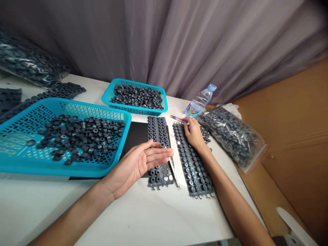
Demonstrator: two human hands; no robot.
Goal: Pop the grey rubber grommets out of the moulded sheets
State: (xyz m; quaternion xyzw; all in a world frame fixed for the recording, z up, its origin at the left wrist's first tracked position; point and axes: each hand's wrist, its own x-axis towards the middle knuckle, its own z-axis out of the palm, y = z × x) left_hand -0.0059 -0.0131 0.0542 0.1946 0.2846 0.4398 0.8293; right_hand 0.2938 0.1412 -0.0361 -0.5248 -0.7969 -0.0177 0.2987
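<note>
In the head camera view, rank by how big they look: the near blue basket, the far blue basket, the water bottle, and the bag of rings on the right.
1. Near blue basket, though nearness to the camera enlarges it.
2. Bag of rings and far blue basket: they look alike, so no ranking.
3. Water bottle.

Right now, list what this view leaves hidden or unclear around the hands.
- Head view: left hand covers the middle of the left rubber strip.
- Right hand hides its own fingertips; contact with the pink-handled tool unclear.
- Bagged rings: glare blurs them.
</note>
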